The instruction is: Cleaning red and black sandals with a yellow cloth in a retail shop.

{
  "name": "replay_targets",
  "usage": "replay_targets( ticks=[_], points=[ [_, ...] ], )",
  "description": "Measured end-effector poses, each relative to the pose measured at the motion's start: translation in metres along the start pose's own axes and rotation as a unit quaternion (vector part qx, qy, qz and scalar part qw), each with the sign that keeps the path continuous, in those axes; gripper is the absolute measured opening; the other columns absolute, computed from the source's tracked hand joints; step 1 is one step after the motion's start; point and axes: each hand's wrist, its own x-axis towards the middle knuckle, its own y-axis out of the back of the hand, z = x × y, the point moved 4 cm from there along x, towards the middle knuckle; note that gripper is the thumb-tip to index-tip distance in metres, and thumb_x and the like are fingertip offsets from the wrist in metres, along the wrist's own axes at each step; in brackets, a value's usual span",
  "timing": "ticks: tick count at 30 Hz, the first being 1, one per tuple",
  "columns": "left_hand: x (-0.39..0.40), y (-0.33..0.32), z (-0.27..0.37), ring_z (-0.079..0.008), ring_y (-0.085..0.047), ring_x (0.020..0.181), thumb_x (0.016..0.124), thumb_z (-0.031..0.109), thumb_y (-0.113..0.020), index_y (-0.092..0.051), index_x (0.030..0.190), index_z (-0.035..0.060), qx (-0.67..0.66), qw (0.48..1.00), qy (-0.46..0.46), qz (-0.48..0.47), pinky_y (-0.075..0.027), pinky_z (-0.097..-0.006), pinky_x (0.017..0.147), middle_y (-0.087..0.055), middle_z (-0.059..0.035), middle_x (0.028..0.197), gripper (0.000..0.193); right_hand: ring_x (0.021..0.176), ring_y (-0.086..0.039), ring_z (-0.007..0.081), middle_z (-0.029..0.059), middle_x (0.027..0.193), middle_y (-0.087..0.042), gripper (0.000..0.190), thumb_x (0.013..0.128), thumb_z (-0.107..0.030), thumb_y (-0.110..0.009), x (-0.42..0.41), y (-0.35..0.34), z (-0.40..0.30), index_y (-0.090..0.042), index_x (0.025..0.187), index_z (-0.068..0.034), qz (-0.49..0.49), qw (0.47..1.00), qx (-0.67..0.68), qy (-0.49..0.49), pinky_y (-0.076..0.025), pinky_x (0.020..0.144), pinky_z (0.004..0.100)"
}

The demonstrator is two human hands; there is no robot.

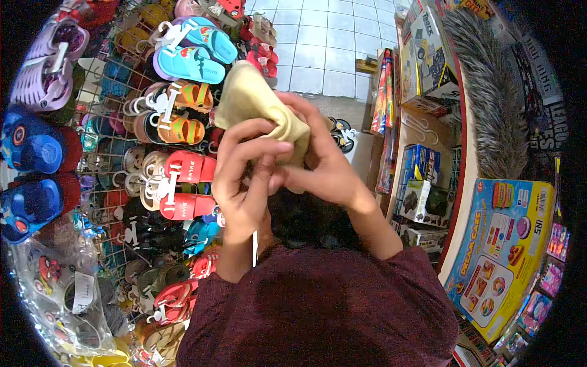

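A pale yellow cloth (250, 94) is bunched between my two hands, in front of my chest. My left hand (243, 169) grips its near left side, with the fingers curled over a fold. On the right side, my right hand (321, 160) wraps around the cloth, thumb pointing inward toward the left thumb. The cloth's upper part sticks up and away as a loose rounded flap. Folds and fingers hide its lower part, and the right thumb is blurred.
To the left, a wire grid rack (98, 151) carries several pairs of children's sandals, including light blue slippers (197, 64) and red slides (188, 206). Shelves with boxed toys (426, 59) stand on the right, a yellow-and-blue toy box (500, 257) nearer. Tiled floor (321, 46) lies ahead.
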Motion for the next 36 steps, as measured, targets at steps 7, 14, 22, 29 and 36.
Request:
replay_targets(
  ticks=[7,14,22,29,36],
  points=[
    [-0.017,0.027,-0.003,-0.0311,-0.057,0.101,0.087,-0.001,-0.047,-0.048,0.104,-0.002,-0.146,0.982,-0.071,0.092,-0.043,-0.0403,0.093,-0.055,-0.0276,0.11,0.017,0.117,-0.047,0.0183,0.0093,0.128,-0.049,0.042,0.091,-0.013,-0.05,-0.022,0.047,0.019,-0.041,0.132,-0.005,0.284,0.922,0.262,-0.008,-0.038,0.1,0.0346],
    [-0.108,0.029,-0.089,-0.0178,-0.053,0.076,0.08,0.007,-0.064,-0.056,0.089,0.0016,0.066,0.967,0.214,-0.122,-0.043,-0.0287,0.072,-0.054,-0.0076,0.082,0.014,0.094,-0.061,0.0209,0.0103,0.106,-0.061,0.037,0.097,-0.029,-0.037,-0.085,0.13,0.076,-0.05,0.122,-0.005,0.434,0.858,0.274,-0.007,-0.052,0.078,0.0327],
    [-0.15,0.001,-0.09,-0.0182,-0.051,0.088,0.081,0.019,-0.068,-0.051,0.104,0.0024,0.095,0.95,0.295,-0.045,-0.041,-0.0301,0.081,-0.05,-0.0072,0.087,0.033,0.091,-0.061,0.0208,0.0101,0.106,-0.06,0.037,0.096,-0.028,-0.04,-0.085,0.108,0.107,-0.049,0.122,-0.004,0.379,0.882,0.277,-0.051,-0.053,0.075,0.0312],
    [-0.171,-0.013,-0.119,-0.0153,-0.05,0.107,0.09,0.02,-0.059,-0.042,0.127,0.001,-0.287,0.806,0.503,-0.119,-0.039,-0.028,0.092,-0.055,-0.0049,0.111,0.045,0.088,-0.06,0.0207,0.01,0.105,-0.06,0.037,0.095,-0.027,-0.043,-0.087,0.085,0.125,-0.048,0.123,-0.003,0.327,0.902,0.272,-0.075,-0.053,0.072,0.0299],
    [-0.173,-0.009,-0.109,-0.017,-0.046,0.115,0.083,0.007,-0.06,-0.033,0.133,-0.001,-0.292,0.835,0.467,-0.006,-0.032,-0.0293,0.1,-0.049,-0.0089,0.124,0.057,0.086,-0.06,0.0206,0.0098,0.105,-0.059,0.038,0.095,-0.027,-0.046,-0.08,0.098,0.147,-0.047,0.123,-0.002,0.295,0.914,0.263,-0.09,-0.053,0.068,0.0286]
  ],
)
